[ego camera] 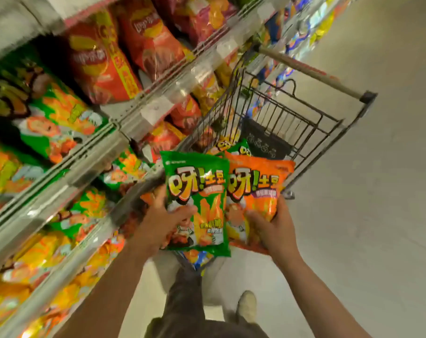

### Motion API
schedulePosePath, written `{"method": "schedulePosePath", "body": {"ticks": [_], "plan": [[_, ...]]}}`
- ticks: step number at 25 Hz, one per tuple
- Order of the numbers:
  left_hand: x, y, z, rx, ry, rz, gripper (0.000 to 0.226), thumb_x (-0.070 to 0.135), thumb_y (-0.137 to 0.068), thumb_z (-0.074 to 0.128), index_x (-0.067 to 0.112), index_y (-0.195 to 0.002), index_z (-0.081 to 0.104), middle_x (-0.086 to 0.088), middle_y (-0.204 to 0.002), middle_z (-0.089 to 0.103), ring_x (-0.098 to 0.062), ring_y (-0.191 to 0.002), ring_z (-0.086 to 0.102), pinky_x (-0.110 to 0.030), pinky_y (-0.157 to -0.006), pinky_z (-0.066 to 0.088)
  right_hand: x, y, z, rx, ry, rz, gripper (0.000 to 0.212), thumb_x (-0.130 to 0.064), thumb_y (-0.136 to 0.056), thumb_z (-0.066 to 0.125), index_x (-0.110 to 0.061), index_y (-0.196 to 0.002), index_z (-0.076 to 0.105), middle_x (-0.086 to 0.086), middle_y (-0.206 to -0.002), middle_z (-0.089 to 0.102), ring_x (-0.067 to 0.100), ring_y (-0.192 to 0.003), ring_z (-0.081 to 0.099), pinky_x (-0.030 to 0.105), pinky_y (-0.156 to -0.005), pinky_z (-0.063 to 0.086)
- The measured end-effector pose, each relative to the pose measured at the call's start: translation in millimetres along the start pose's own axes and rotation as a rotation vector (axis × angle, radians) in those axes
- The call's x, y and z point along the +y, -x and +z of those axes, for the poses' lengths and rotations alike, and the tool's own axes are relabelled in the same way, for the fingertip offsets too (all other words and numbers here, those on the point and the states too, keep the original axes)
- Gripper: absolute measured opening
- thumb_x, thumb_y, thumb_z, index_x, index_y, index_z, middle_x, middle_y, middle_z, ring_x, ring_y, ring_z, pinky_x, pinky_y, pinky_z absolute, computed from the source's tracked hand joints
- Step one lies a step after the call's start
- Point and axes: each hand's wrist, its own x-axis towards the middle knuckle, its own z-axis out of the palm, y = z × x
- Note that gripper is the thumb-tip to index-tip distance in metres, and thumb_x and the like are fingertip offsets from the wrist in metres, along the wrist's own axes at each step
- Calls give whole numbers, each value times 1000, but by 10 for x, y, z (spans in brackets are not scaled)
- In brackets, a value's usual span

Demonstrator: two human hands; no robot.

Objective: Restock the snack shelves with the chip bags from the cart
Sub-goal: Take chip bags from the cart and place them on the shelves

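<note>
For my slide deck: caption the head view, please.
Left hand holds a green chip bag, right hand an orange one, over the cart.

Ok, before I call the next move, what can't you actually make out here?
Head view only:
- Cart contents: the green bag and orange bag cover most of the basket, so the stock left is unknown.
- Left hand fingers: behind the green bag.
- Shelf price labels: motion-blurred, unreadable.
- Lower shelves: cut off by the left edge.
</note>
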Motion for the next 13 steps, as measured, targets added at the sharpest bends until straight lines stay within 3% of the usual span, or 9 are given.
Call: {"method": "schedulePosePath", "body": {"ticks": [4,8,9,13], "plan": [[-45,654,47,146,35,123,48,18,-77,85,31,-119,66,12,-97,77,-5,-80,72,-17,-62,55,-97,197,-248,-99,-1,-68,58,-25,-80,84,-33,-129,54,-7,-111,73,10,-95,72,45,-84,61],[-37,1226,-123,244,104,158,65,39,-63,89,40,-122,63,22,-108,75,4,-94,71,-11,-65,55,-299,468,-212,-238,4,-167,59,-30,-80,84,-39,-129,52,-8,-116,73,13,-101,73,47,-87,61],[-45,1357,-198,260,126,166,72,44,-60,91,41,-126,61,22,-112,74,1,-100,71,-13,-69,57,-354,550,-153,-272,17,-199,60,-30,-80,85,-39,-129,52,-9,-116,73,11,-101,73,47,-87,60],[-94,1950,-679,344,185,205,81,46,-59,93,41,-131,56,12,-125,71,-17,-116,68,-45,-94,57,-574,957,224,-420,53,-285,64,-28,-79,85,-36,-134,52,-6,-120,72,16,-106,72,51,-93,57]]}}
